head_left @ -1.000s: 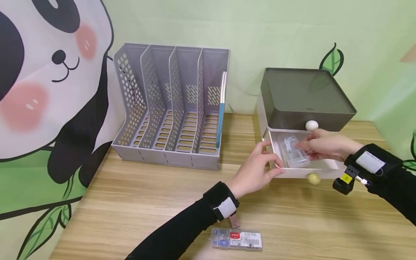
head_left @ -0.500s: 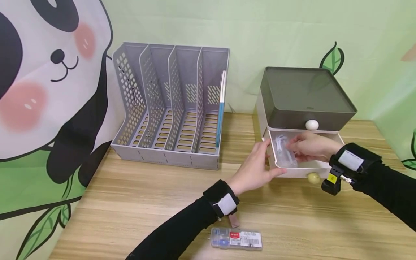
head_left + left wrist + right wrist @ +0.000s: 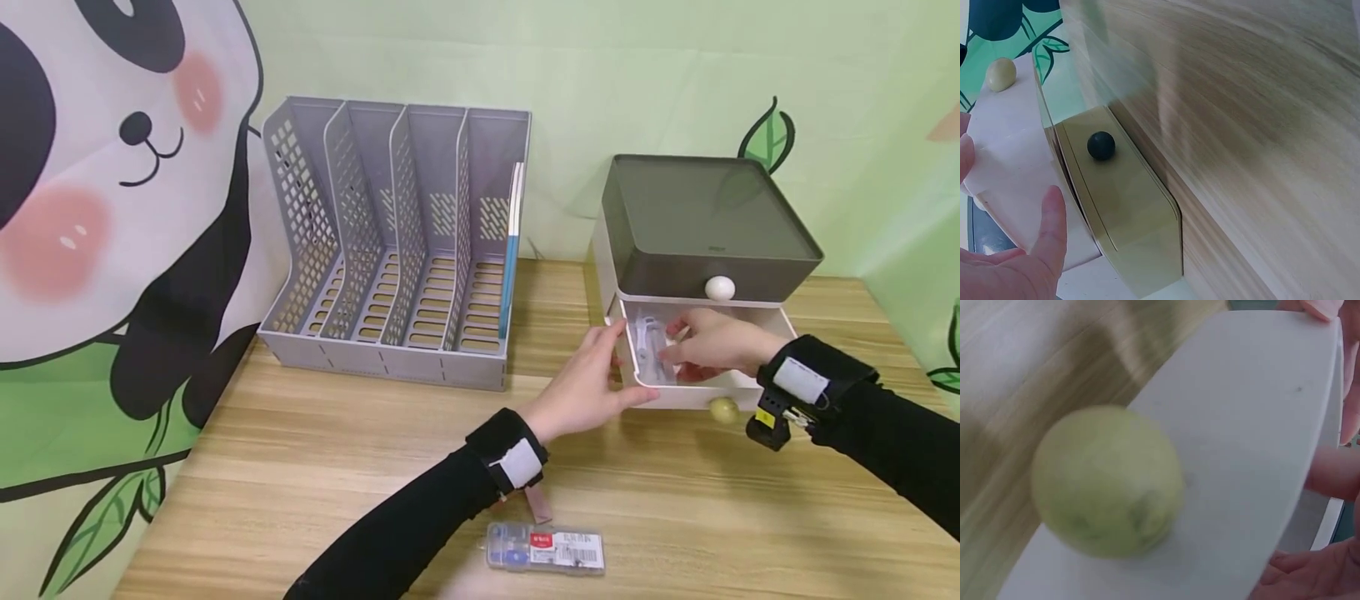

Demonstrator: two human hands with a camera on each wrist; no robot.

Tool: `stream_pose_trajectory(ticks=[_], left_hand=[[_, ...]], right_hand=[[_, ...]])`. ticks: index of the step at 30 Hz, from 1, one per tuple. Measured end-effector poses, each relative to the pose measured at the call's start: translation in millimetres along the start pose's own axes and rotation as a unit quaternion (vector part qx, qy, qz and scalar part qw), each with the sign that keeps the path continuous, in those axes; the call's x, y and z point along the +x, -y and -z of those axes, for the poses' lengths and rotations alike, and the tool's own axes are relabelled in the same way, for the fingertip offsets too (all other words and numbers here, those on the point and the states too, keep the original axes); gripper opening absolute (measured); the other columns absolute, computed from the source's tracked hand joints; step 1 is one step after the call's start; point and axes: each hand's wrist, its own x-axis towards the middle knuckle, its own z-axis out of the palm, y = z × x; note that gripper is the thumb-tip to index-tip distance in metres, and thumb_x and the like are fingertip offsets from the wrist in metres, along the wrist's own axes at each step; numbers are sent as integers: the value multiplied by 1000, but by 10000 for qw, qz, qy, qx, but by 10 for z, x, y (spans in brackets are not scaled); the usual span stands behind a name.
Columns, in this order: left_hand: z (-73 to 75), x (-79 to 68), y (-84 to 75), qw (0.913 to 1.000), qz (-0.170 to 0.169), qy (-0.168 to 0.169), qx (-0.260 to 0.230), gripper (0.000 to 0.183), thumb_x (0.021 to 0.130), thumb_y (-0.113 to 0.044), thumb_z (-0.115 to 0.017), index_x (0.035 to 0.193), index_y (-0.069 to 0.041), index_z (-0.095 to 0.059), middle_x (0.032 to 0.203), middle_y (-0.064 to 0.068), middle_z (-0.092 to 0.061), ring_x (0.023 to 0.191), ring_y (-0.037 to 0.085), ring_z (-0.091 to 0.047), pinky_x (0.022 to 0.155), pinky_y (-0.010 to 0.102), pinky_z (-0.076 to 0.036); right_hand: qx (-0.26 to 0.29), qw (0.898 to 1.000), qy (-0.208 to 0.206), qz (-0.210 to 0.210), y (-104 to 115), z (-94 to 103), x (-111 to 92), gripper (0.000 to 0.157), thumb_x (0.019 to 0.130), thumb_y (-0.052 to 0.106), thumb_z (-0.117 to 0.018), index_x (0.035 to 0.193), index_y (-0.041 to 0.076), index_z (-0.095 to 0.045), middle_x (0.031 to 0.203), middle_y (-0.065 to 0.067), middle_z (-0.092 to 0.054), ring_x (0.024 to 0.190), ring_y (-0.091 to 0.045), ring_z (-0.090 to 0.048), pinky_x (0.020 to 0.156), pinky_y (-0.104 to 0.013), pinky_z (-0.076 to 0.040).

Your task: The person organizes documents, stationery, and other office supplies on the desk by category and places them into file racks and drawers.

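A white drawer (image 3: 682, 397) with a yellow-green knob (image 3: 1107, 481) is pulled out of a small drawer box (image 3: 712, 208). My left hand (image 3: 581, 387) holds its front left corner, thumb on the front rim and fingers along the side. In the left wrist view one finger (image 3: 1052, 219) lies straight against the white side. Inside the drawer, by its left wall, is a clear plastic case (image 3: 651, 346) with a white cable in it. My right hand (image 3: 720, 343) reaches in and pinches the case's right side with bent fingers, partly hiding the drawer floor.
A grey file rack (image 3: 390, 358) with thin blue-and-white books (image 3: 510, 267) stands at the left back. Near the front lie a clear box with a label (image 3: 545, 550) and a pinkish strip (image 3: 538, 505). Below the white drawer is an olive drawer (image 3: 1129, 200) with a black knob.
The right hand has moved left with the clear case, from the drawer's middle to its left wall, and the case looks narrower now. The left hand's fingers have settled against the drawer's side.
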Motion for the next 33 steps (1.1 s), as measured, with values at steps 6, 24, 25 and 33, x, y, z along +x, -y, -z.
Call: stream_pose_trajectory(ticks=[6, 24, 25, 33], left_hand=[[-3, -12, 7, 9998, 3, 103, -180, 93, 82, -35, -72, 150, -6, -17, 132, 11, -38, 103, 18, -54, 73, 12, -48], [18, -17, 28, 9998, -146, 90, 29, 91, 84, -35, -71, 150, -5, -16, 135, 12, -37, 101, 19, -54, 73, 13, -45], [29, -20, 26, 9998, -172, 93, 95, 91, 84, -36, -70, 150, -5, -16, 136, 12, -37, 101, 20, -55, 73, 13, -45], [136, -48, 68, 9973, -417, 151, 582, 86, 86, -35, -68, 150, -7, -19, 141, 10, -38, 113, 18, -51, 96, 26, -44]], right_hand=[[-141, 9999, -24, 93, 2, -50, 22, 54, 89, 17, -63, 122, -15, -36, 87, -14, -54, 66, -15, -55, 61, -27, -53], [-714, 9907, -722, 909, 36, -113, -24, 50, 87, 10, -61, 124, -18, -40, 89, -18, -58, 69, -19, -59, 63, -32, -54], [-969, 9856, -929, 1033, 45, -116, -46, 51, 86, 11, -62, 123, -18, -42, 87, -17, -59, 68, -19, -58, 62, -32, -52], [-1531, 9409, -2432, 1794, 117, -168, -240, 39, 84, 11, -63, 117, -9, -54, 86, -13, -63, 75, -24, -59, 64, -37, -47]])
